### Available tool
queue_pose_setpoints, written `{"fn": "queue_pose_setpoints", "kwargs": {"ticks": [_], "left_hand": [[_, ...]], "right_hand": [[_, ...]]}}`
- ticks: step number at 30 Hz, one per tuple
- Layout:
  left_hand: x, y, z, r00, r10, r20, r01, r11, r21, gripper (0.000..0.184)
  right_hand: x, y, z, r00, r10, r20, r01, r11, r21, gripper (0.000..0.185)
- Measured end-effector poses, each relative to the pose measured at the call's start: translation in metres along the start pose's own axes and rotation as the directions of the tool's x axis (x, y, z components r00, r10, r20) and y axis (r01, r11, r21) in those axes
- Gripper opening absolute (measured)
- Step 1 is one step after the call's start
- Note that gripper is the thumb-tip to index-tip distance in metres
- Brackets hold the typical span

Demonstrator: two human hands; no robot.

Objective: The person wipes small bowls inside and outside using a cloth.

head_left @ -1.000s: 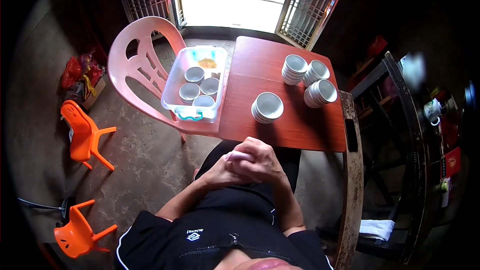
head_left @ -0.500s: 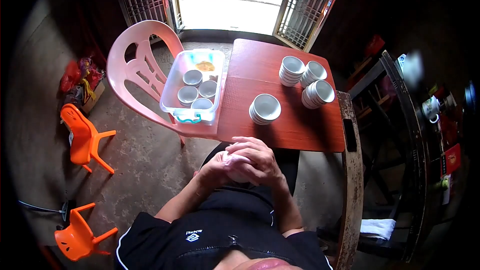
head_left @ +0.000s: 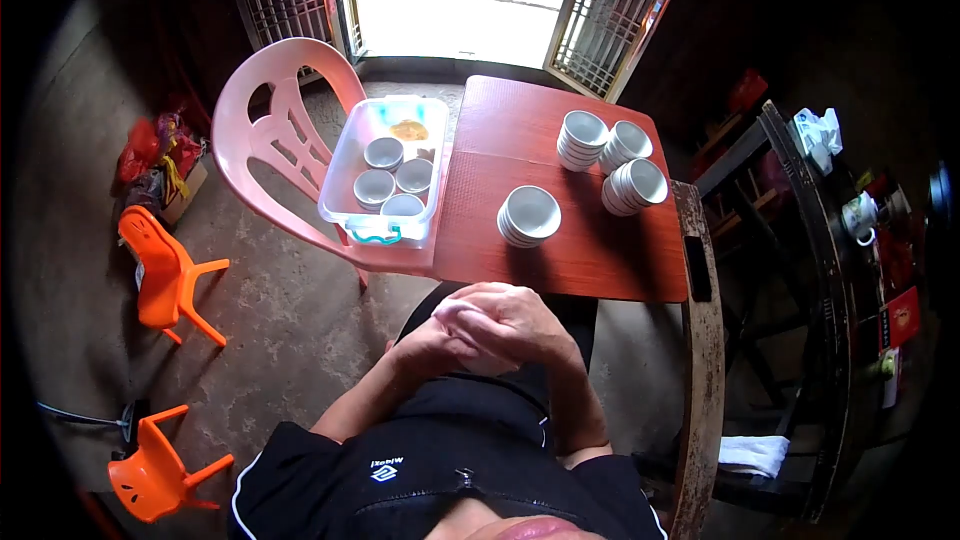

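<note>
My left hand (head_left: 432,345) and my right hand (head_left: 520,325) are closed together in front of my body, just short of the table's near edge. Between and below them shows a pale, whitish thing (head_left: 490,365), mostly covered by my fingers; its kind cannot be made out. Closest to my hands on the red-brown table (head_left: 470,210) is a stack of white bowls (head_left: 530,215). Farther right stand three more stacks of bowls, a back one (head_left: 584,130), a side one (head_left: 628,140) and a front one (head_left: 640,185).
A clear plastic box (head_left: 335,190) with several bowls (head_left: 383,153) rests on a pink chair (head_left: 235,130) left of the table. Two small orange chairs (head_left: 155,270) stand on the floor at left. A worn wooden bench (head_left: 705,370) runs along the right, with a white cloth (head_left: 755,455) beyond it.
My right hand has folded further over my left, and its fingers are less spread. The stacks and the box stay in place.
</note>
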State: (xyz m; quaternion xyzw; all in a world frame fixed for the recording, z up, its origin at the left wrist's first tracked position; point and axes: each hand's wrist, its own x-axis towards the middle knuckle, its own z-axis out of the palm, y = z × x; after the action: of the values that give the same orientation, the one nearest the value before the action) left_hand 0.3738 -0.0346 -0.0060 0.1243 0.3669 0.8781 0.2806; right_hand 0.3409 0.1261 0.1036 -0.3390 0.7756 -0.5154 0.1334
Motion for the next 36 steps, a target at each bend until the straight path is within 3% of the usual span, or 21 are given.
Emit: {"fn": "queue_pose_setpoints", "kwargs": {"ticks": [2, 3, 4, 5, 6, 8, 10, 11, 12, 13, 14, 16, 18, 19, 22, 23, 26, 28, 32, 34, 36], "left_hand": [[-0.003, 0.006, -0.002, 0.999, 0.021, -0.029, -0.022, 0.999, -0.031, 0.045], [-0.007, 0.008, -0.008, 0.999, -0.019, -0.049, 0.017, 0.999, -0.035, 0.041], [-0.003, 0.015, 0.006, 0.993, 0.053, -0.106, -0.056, 0.998, -0.031, 0.038], [0.0, 0.021, 0.021, 0.986, 0.076, -0.151, -0.09, 0.992, -0.093, 0.039], [0.003, 0.025, 0.03, 0.976, 0.098, -0.194, -0.128, 0.981, -0.149, 0.039], [0.0, 0.022, 0.015, 0.987, 0.035, -0.154, -0.025, 0.998, 0.066, 0.042], [-0.001, 0.016, 0.005, 0.995, 0.033, -0.096, -0.011, 0.974, 0.226, 0.045], [0.0, 0.012, 0.003, 0.996, 0.07, -0.049, -0.054, 0.96, 0.274, 0.048], [0.001, 0.009, 0.004, 0.994, 0.105, -0.002, -0.099, 0.943, 0.317, 0.05], [0.004, 0.014, 0.018, 0.967, 0.253, 0.031, -0.249, 0.908, 0.336, 0.042], [0.001, 0.019, 0.022, 0.986, 0.166, 0.001, -0.155, 0.92, 0.361, 0.037], [-0.007, 0.028, 0.024, 0.998, -0.01, -0.066, 0.035, 0.917, 0.398, 0.026], [-0.008, 0.026, 0.025, 0.996, 0.038, -0.078, 0.001, 0.894, 0.448, 0.023], [-0.007, 0.019, 0.021, 0.993, 0.091, -0.07, -0.045, 0.87, 0.491, 0.024], [-0.004, 0.008, 0.015, 0.993, 0.108, -0.05, -0.06, 0.815, 0.576, 0.027], [-0.001, 0.016, 0.023, 0.996, 0.059, -0.07, -0.01, 0.834, 0.552, 0.028], [0.002, 0.032, 0.021, 0.994, -0.056, -0.097, 0.094, 0.892, 0.442, 0.033], [0.002, 0.031, 0.02, 0.988, -0.101, -0.115, 0.134, 0.934, 0.332, 0.032], [0.001, 0.031, 0.021, 0.994, 0.011, -0.106, -0.012, 1.0, -0.008, 0.042], [0.003, 0.029, 0.018, 0.99, 0.05, -0.133, -0.075, 0.98, -0.186, 0.046], [0.004, 0.027, 0.014, 0.982, 0.083, -0.169, -0.14, 0.923, -0.358, 0.051]], "right_hand": [[-0.005, 0.032, 0.014, 0.982, 0.006, -0.187, 0.015, 0.994, 0.111, 0.031], [-0.012, 0.059, 0.029, 0.933, 0.121, -0.339, 0.009, 0.934, 0.358, 0.034], [-0.015, 0.069, 0.042, 0.848, 0.121, -0.515, 0.197, 0.831, 0.52, 0.035], [-0.014, 0.06, 0.053, 0.745, 0.0, -0.667, 0.238, 0.934, 0.266, 0.035], [-0.016, 0.067, 0.055, 0.737, -0.061, -0.673, 0.242, 0.954, 0.177, 0.036], [-0.016, 0.071, 0.057, 0.712, -0.184, -0.678, 0.246, 0.969, -0.004, 0.038], [-0.011, 0.066, 0.028, 0.93, 0.054, -0.364, 0.191, 0.775, 0.602, 0.035], [-0.013, 0.043, 0.015, 0.967, 0.128, -0.222, -0.046, 0.939, 0.34, 0.027], [-0.01, 0.025, 0.001, 0.996, -0.022, -0.088, 0.015, 0.997, -0.077, 0.022], [-0.008, 0.016, -0.002, 0.997, -0.042, -0.063, 0.033, 0.99, -0.138, 0.021], [-0.007, 0.012, -0.002, 0.998, -0.06, -0.036, 0.051, 0.979, -0.197, 0.021], [-0.007, 0.021, 0.003, 0.987, 0.033, -0.159, 0.007, 0.969, 0.245, 0.021], [-0.011, 0.051, 0.023, 0.922, 0.19, -0.338, 0.145, 0.64, 0.755, 0.027], [-0.015, 0.099, 0.047, 0.833, 0.28, -0.477, 0.199, 0.653, 0.731, 0.032], [-0.012, 0.088, 0.051, 0.801, 0.4, -0.446, 0.256, 0.443, 0.859, 0.035], [-0.011, 0.098, 0.046, 0.82, 0.352, -0.451, 0.218, 0.536, 0.815, 0.039], [-0.009, 0.081, 0.015, 0.928, 0.306, -0.212, 0.046, 0.47, 0.881, 0.039], [-0.005, 0.043, 0.002, 0.964, 0.106, -0.243, -0.011, 0.932, 0.362, 0.034], [-0.003, 0.053, 0.004, 0.894, -0.29, -0.341, 0.351, 0.927, 0.133, 0.027], [-0.012, 0.054, 0.032, 0.723, -0.362, -0.588, 0.351, 0.926, -0.139, 0.027], [-0.017, 0.072, 0.066, 0.609, -0.256, -0.751, 0.419, 0.907, 0.031, 0.027]]}}
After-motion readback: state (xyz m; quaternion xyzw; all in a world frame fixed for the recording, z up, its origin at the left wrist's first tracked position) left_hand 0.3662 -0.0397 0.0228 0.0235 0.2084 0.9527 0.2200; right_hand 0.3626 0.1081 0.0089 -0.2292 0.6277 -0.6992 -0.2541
